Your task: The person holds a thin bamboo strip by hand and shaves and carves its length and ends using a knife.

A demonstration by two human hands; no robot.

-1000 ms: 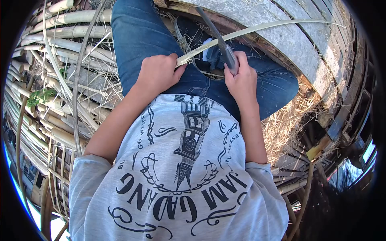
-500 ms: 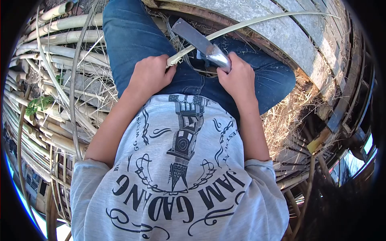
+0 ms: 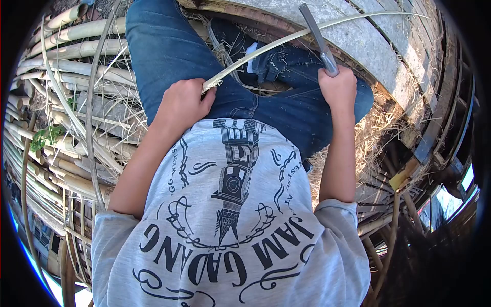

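My left hand (image 3: 185,102) is closed round the near end of a long pale bamboo strip (image 3: 266,47), over my thigh. Curled shavings cling to the strip just beyond my fingers. From there it bends up and right, its far end reaching over the grey boards. On the right, my right hand (image 3: 338,91) grips the metal handle of a large knife (image 3: 315,36). The blade points up and slightly left, seen nearly edge-on, and crosses the strip in view. Whether blade and strip touch, I cannot tell.
Stacked bamboo poles (image 3: 82,48) lie to the left, with loose strips across them. Weathered grey boards (image 3: 358,38) stand ahead and to the right. Straw-like shavings (image 3: 376,130) cover the ground by my right knee. A small green plant (image 3: 46,137) grows among the poles.
My right hand has moved right and slightly up, carrying the knife along the strip away from my left hand. The blade has turned edge-on. My left hand has shifted slightly left with the strip.
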